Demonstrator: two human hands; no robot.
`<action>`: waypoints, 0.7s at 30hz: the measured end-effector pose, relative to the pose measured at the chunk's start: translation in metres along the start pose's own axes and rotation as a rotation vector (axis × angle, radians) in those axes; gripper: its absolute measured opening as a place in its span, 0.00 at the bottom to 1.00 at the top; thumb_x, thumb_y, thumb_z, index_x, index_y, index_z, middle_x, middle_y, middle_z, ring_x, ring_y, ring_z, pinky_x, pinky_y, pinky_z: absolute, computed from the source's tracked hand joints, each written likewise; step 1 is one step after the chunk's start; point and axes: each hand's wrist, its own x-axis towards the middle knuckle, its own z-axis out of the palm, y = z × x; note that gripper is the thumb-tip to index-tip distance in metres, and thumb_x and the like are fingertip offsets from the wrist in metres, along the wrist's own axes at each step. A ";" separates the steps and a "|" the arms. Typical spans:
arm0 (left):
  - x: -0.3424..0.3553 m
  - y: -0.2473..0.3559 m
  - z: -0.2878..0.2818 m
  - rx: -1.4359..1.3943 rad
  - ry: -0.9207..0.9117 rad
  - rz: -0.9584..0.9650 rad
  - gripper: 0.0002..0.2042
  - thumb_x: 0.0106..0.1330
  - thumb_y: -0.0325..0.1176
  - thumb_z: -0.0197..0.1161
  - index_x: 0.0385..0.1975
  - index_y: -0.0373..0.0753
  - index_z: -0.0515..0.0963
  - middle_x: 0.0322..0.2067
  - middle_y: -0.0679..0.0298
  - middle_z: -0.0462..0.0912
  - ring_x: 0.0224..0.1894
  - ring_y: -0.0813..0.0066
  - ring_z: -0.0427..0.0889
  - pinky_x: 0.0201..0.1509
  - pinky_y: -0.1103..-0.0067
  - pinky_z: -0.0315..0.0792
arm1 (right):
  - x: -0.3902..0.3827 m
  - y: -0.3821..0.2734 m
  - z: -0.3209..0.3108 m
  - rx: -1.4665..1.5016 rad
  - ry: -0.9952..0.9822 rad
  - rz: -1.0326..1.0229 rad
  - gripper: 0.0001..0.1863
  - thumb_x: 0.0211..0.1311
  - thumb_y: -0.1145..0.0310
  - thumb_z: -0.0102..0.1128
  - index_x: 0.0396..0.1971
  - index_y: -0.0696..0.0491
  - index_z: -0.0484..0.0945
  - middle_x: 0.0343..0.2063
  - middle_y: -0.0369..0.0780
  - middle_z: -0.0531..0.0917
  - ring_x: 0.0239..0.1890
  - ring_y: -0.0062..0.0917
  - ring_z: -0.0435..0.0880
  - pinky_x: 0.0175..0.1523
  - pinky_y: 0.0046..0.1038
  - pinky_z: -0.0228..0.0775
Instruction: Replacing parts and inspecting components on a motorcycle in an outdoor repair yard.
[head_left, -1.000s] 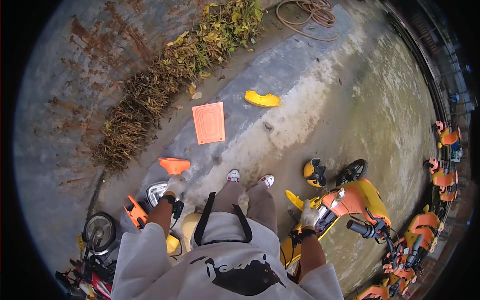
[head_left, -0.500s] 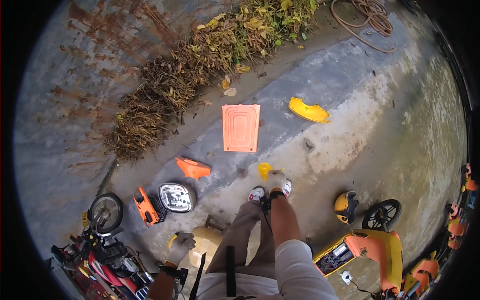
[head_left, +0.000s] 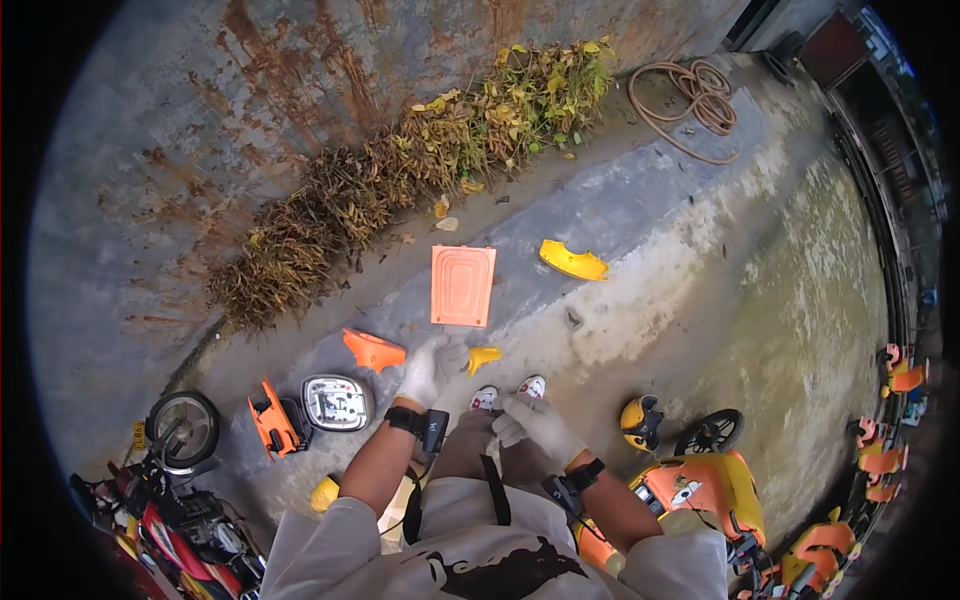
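My left hand (head_left: 428, 369), in a whitish glove, reaches out ahead of my shoes with its fingers stretched to the right and nothing visible in it. Close beyond those fingertips a small curved yellow plastic part (head_left: 484, 359) lies on the concrete. To the hand's left rests an orange plastic part (head_left: 374, 350). My right hand (head_left: 535, 424), gloved too, hovers over my legs near my right shoe; its fingers are loosely bent and apart, with no object showing. Farther ahead lie a flat orange panel (head_left: 463, 286) and a curved yellow cover (head_left: 573, 260).
On the left are a grey-white storage box (head_left: 337, 403), an orange part (head_left: 273, 420) and a fallen-looking motorcycle (head_left: 185, 530). At right stand a yellow helmet (head_left: 640, 421) and an orange-yellow scooter (head_left: 700, 490). Dry plants (head_left: 400, 170) edge the wall; a hose (head_left: 700, 95) coils beyond.
My right hand has drawn back from the small yellow part, which stays on the ground. My left hand has swung forward from beside a yellow object at lower left. The view has shifted.
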 end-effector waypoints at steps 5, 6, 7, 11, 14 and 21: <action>0.008 -0.022 0.168 0.145 -0.336 0.191 0.13 0.69 0.34 0.59 0.50 0.39 0.75 0.34 0.62 0.82 0.32 0.73 0.81 0.42 0.71 0.79 | -0.087 -0.043 0.057 -0.136 0.107 -0.233 0.23 0.71 0.51 0.55 0.46 0.59 0.77 0.33 0.38 0.84 0.30 0.20 0.83 0.33 0.24 0.78; 0.004 -0.032 0.191 0.165 -0.375 0.172 0.13 0.69 0.34 0.59 0.50 0.39 0.75 0.34 0.62 0.82 0.32 0.73 0.81 0.42 0.71 0.79 | -0.096 -0.045 0.058 -0.218 0.190 -0.265 0.24 0.71 0.50 0.55 0.45 0.60 0.77 0.33 0.38 0.84 0.29 0.20 0.83 0.31 0.24 0.78; -0.001 -0.044 0.213 0.237 -0.328 0.218 0.12 0.69 0.34 0.60 0.48 0.38 0.77 0.30 0.63 0.81 0.28 0.76 0.79 0.37 0.74 0.79 | -0.112 -0.055 0.060 -0.220 0.330 -0.241 0.24 0.70 0.48 0.54 0.42 0.59 0.77 0.29 0.38 0.84 0.24 0.20 0.81 0.28 0.23 0.75; 0.000 -0.113 0.261 0.652 -0.428 0.470 0.11 0.70 0.35 0.58 0.46 0.37 0.78 0.28 0.63 0.82 0.27 0.77 0.80 0.35 0.76 0.78 | -0.135 -0.035 0.035 0.040 0.453 -0.312 0.24 0.69 0.47 0.54 0.38 0.57 0.78 0.23 0.36 0.83 0.19 0.21 0.80 0.25 0.22 0.73; 0.008 -0.168 0.277 1.218 -0.586 1.025 0.12 0.72 0.34 0.54 0.47 0.35 0.77 0.32 0.62 0.84 0.31 0.76 0.83 0.35 0.77 0.79 | -0.166 -0.020 0.030 0.132 0.556 -0.298 0.24 0.69 0.45 0.53 0.35 0.55 0.78 0.20 0.35 0.83 0.18 0.21 0.80 0.23 0.22 0.71; -0.094 -0.249 0.344 0.533 -0.668 -0.016 0.10 0.74 0.33 0.52 0.47 0.38 0.76 0.36 0.59 0.85 0.34 0.70 0.84 0.41 0.70 0.80 | -0.242 0.035 0.024 0.290 0.747 -0.446 0.21 0.69 0.49 0.55 0.38 0.54 0.79 0.21 0.36 0.83 0.19 0.20 0.81 0.25 0.24 0.73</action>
